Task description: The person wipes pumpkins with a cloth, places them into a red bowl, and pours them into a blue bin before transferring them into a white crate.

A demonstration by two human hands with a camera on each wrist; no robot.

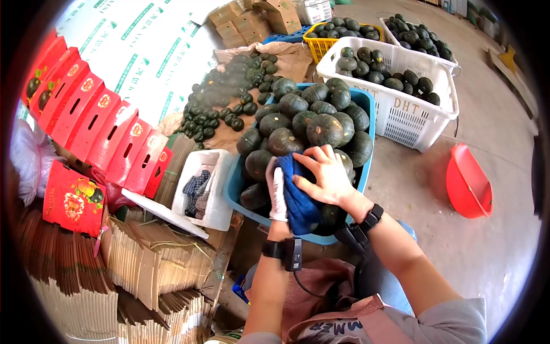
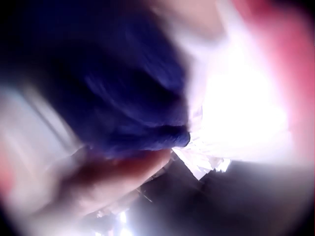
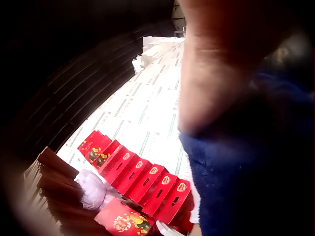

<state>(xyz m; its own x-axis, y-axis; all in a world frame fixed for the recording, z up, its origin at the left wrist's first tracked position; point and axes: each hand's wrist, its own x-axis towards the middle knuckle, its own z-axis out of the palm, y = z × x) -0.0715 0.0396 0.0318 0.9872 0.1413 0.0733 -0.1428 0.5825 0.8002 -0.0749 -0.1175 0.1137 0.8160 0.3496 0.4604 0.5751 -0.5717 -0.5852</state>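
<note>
A blue cloth (image 1: pixel 302 200) is bunched between the two hands over the near side of a blue crate (image 1: pixel 371 123) of dark green squashes (image 1: pixel 325 130). The left hand (image 1: pixel 277 192), in a white glove, holds the cloth from its left side, close to a dark squash (image 1: pixel 259 165). Over the top and right of the cloth, the bare right hand (image 1: pixel 329 176) grips with bent, spread fingers. Whatever the cloth covers is hidden. The left wrist view is blurred, with the cloth (image 2: pixel 133 93) filling much of it; the right wrist view shows the cloth (image 3: pixel 221 182) below the hand (image 3: pixel 209 83).
White crates (image 1: pixel 421 123) and a yellow crate (image 1: pixel 316 49) of squashes stand behind. A red basin (image 1: pixel 470 182) lies right. Small squashes (image 1: pixel 215 117) cover brown sheeting. Left are a foam box (image 1: pixel 220 198), red cartons (image 1: pixel 100 126) and stacked cardboard (image 1: pixel 134 261).
</note>
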